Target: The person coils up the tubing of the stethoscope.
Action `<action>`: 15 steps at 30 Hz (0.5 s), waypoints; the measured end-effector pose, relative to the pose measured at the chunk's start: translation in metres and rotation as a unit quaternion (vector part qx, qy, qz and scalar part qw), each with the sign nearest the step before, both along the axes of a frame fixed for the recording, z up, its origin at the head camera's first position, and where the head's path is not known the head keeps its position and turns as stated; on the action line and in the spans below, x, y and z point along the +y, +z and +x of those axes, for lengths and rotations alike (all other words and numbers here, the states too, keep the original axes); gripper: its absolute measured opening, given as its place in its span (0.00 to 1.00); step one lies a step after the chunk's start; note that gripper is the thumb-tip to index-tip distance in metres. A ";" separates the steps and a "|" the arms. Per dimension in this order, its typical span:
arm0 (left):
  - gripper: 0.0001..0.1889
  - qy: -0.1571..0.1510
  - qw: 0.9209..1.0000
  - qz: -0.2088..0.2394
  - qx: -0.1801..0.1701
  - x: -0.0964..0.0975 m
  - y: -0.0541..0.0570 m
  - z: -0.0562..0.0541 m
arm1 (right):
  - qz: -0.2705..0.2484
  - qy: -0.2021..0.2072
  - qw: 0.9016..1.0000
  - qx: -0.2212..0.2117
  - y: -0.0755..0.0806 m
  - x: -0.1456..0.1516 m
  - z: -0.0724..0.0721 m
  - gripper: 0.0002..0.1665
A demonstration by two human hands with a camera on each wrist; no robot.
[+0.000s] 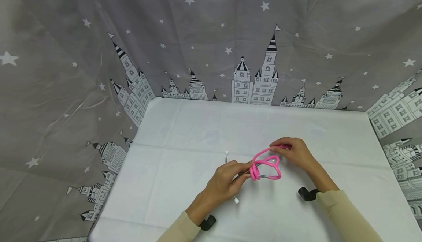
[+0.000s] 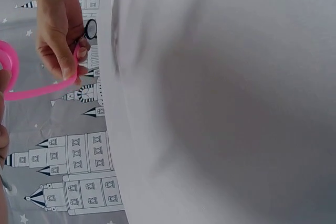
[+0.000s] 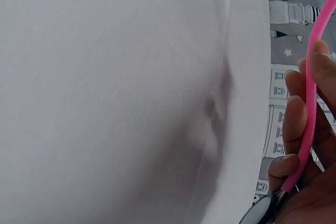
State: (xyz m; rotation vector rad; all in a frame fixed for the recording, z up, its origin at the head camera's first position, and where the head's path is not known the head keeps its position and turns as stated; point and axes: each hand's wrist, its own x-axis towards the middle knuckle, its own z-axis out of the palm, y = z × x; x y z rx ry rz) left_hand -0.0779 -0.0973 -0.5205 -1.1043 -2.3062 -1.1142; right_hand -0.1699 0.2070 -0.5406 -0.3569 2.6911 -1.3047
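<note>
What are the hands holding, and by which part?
A pink stethoscope: the left hand grips beside its coils, the right hand its tube near the chest piece.

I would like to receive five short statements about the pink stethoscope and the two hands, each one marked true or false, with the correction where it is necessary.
1. The left hand holds the stethoscope with pink flexible tubing. True.
2. The right hand holds nothing. False: it holds a length of the same tubing.
3. In the head view, two small white ear tips show on opposite sides of the left hand. True.
4. All the tubing runs in one straight line. False: part of it is looped.
5. The round grey chest piece with black rim is beside the right hand. True.
</note>
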 end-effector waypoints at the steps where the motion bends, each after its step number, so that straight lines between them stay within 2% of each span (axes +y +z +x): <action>1: 0.25 0.002 1.000 0.001 0.000 0.000 0.000 0.000 | 0.000 -0.002 1.000 0.001 0.000 0.002 0.000 0.12; 6: 0.28 0.008 1.000 0.012 0.002 -0.001 -0.002 -0.001 | 0.005 -0.006 1.000 0.017 -0.002 0.009 0.005 0.11; 15: 0.27 0.015 1.000 0.020 0.007 0.000 -0.002 -0.003 | -0.001 0.010 1.000 0.019 -0.009 0.010 0.013 0.07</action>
